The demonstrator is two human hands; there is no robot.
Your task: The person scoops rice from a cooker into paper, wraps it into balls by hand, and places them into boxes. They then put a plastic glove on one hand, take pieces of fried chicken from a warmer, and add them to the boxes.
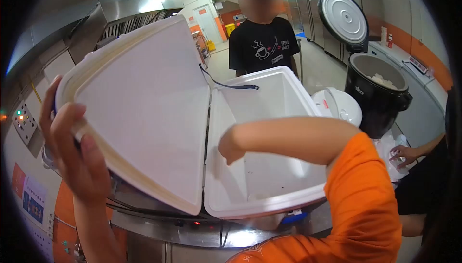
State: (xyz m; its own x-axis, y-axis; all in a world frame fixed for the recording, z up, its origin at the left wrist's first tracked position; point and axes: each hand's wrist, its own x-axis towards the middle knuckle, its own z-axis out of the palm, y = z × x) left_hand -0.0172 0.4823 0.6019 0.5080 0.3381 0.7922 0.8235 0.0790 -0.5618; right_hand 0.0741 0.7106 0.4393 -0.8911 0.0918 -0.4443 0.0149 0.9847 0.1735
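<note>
A large white cooler box (269, 205) stands open on a steel counter. Its raised lid (139, 104) leans to the left, and a dark strap (236, 86) runs from the lid to the box's inside. The fingers of my left hand (79, 142) are wrapped round the lid's outer edge. My right hand (232, 145) hangs over the box's opening near the hinge side, its fingers bent down and partly blurred; what it holds, if anything, cannot be made out. A few dark specks lie on the box's white inner floor.
A person in a black shirt (263, 46) stands behind the box. At the right are a black cooker (370, 94) with its round lid (345, 17) up, a white rounded appliance (339, 106) and a co-worker's hand (405, 156) on a plastic bag (387, 154). A steel counter edge (192, 235) runs below.
</note>
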